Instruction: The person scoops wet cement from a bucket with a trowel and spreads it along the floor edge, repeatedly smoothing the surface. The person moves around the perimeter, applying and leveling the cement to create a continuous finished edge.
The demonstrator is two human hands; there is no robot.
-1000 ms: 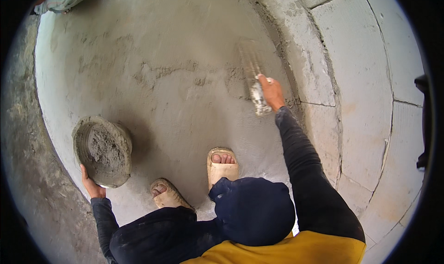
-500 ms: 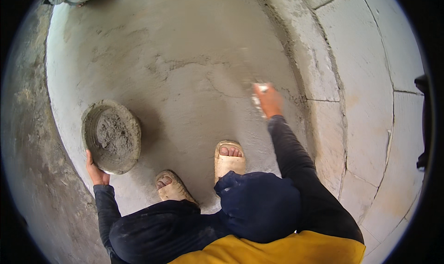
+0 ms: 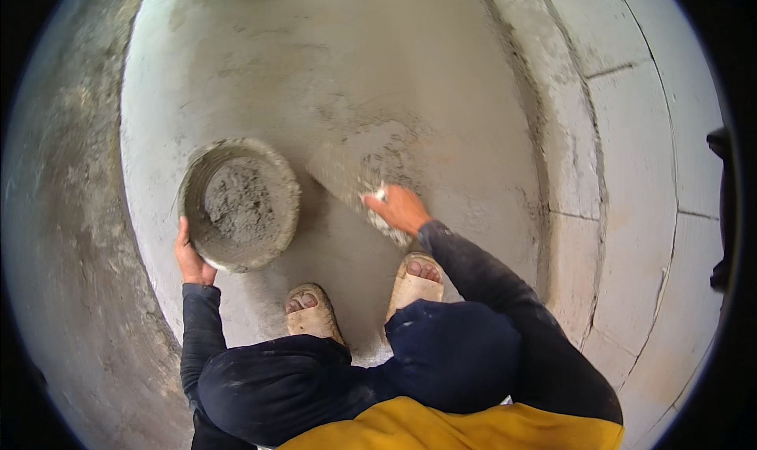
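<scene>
Trowel (image 3: pixel 341 179), long-bladed, over the wet grey floor (image 3: pixel 441 79), its blurred blade running from under the right hand (image 3: pixel 400 210) toward ten o'clock, fingers curled about the handle, tips hidden. Bucket (image 3: pixel 285 205), round, holding grey mortar (image 3: pixel 236 201), at the trowel's nine o'clock; left hand (image 3: pixel 192 254) at its seven-to-eight o'clock, thumb against the outer side, other fingers' spread cannot be told.

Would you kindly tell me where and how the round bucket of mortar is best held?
Probably by the rim of the bucket, from the lower left, where the left hand holds it: the round edge is exposed there, while the trowel and right hand occupy the right side.
</scene>
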